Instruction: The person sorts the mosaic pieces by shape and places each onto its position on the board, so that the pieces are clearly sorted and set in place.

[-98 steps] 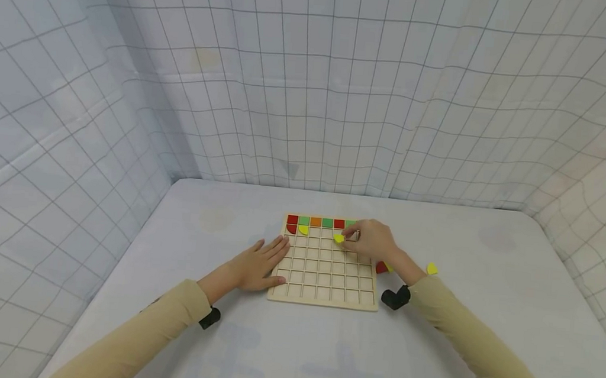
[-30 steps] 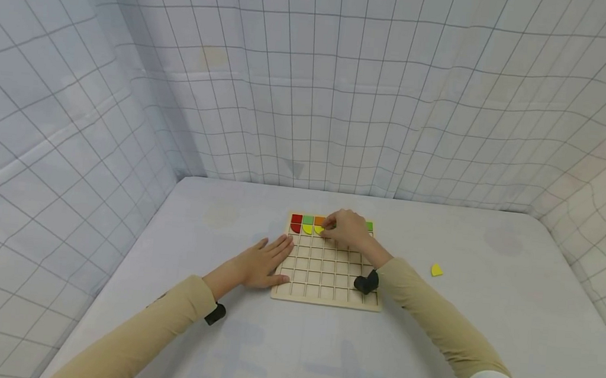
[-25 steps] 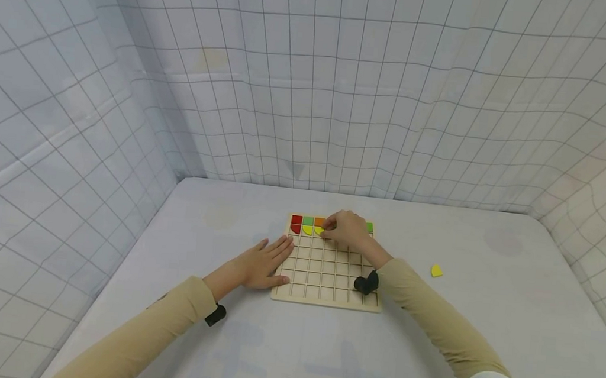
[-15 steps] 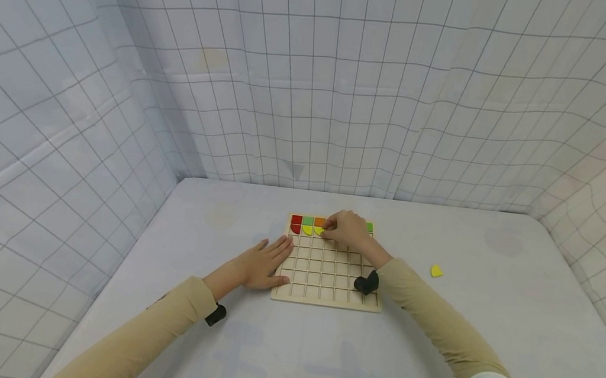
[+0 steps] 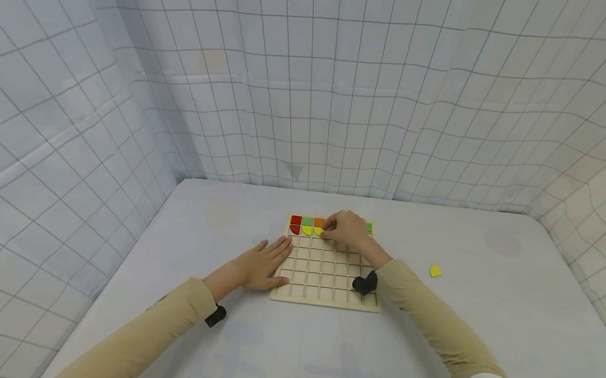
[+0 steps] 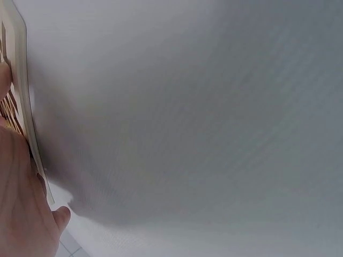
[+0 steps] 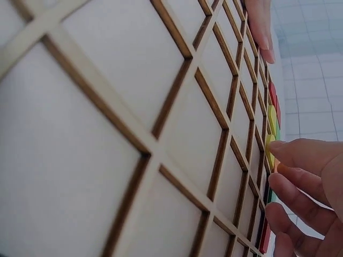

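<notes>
A wooden grid board (image 5: 318, 267) lies on the table. My left hand (image 5: 259, 266) rests flat on its left edge, fingers straight and thumb spread, partly seen in the left wrist view. With fingertips and thumb my right hand (image 5: 350, 228) pinches a yellow quarter-circle piece (image 7: 269, 145) at the second row's third cell. Left of it sit another yellow quarter-circle (image 5: 306, 230) and a red one (image 5: 294, 229). Along the top row are coloured squares, among them red (image 5: 296, 220), light green (image 5: 307, 221) and orange (image 5: 319, 222); the right hand hides some.
A loose yellow piece (image 5: 435, 271) lies on the white table (image 5: 485, 322) right of the board. Black wrist mounts (image 5: 365, 283) sit below both wrists. Gridded white curtains (image 5: 321, 95) enclose the table at the back and sides.
Compared with the oldest frame, my right hand has moved left across the board with the yellow piece, to the third column. Over the last second both hands stay nearly still.
</notes>
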Tool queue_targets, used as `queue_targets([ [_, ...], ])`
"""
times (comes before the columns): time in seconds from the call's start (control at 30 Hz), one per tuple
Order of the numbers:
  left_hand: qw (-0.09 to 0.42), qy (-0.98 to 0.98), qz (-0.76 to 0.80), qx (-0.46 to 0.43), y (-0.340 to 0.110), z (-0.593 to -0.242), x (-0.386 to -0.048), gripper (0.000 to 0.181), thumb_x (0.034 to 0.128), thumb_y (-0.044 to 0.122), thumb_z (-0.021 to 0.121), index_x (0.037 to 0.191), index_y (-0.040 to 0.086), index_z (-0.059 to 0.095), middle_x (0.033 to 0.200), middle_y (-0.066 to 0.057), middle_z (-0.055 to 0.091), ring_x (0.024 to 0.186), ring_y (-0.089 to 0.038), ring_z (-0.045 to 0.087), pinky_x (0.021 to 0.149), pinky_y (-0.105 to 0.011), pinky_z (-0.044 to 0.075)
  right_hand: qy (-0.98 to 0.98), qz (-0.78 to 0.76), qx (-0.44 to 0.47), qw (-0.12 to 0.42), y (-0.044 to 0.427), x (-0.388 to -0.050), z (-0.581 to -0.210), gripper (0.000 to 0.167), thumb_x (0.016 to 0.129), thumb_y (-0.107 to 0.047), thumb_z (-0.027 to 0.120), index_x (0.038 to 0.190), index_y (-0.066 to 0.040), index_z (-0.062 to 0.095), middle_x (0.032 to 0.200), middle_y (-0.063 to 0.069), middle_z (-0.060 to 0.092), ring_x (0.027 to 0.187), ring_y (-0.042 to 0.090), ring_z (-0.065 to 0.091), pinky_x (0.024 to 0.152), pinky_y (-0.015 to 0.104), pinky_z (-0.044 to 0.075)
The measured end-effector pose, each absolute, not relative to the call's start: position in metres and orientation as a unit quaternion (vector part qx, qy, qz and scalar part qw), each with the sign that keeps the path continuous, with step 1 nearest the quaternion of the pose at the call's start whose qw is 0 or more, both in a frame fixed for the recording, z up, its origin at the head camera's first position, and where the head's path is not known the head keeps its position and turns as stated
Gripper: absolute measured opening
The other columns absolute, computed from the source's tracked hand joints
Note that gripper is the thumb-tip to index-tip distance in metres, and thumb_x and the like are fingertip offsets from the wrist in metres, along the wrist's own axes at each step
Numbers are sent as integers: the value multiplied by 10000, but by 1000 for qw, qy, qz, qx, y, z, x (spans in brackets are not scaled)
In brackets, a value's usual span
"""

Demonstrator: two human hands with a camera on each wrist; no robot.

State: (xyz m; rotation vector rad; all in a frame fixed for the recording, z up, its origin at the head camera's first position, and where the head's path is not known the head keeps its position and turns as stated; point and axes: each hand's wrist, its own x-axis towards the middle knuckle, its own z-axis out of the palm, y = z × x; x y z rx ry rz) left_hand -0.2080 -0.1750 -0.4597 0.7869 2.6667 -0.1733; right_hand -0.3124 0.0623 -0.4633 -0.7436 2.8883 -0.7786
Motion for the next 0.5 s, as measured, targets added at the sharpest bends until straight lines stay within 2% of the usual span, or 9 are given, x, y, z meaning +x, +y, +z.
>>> queue_targets([
  [0.23,178,943,-69,273,-175,-462,-208,863,960,651,303,1552,73,54,1632,-83,-9,1513,-233,-10,1200,-511,143,930,-282,-236,19,69,-312,-461,265,843,-307,739,1058,-152,732,812,-9,708,551,90,535,442,205,360],
  [0.5,170,944,-60,278,-176,-463,-208,863,961,646,311,1550,63,71,1632,-94,5,1513,-240,2,1198,-512,147,921,-308,-237,-9,80,-306,-455,232,846,-267,741,1042,-142,742,820,3,711,624,114,573,466,210,354],
])
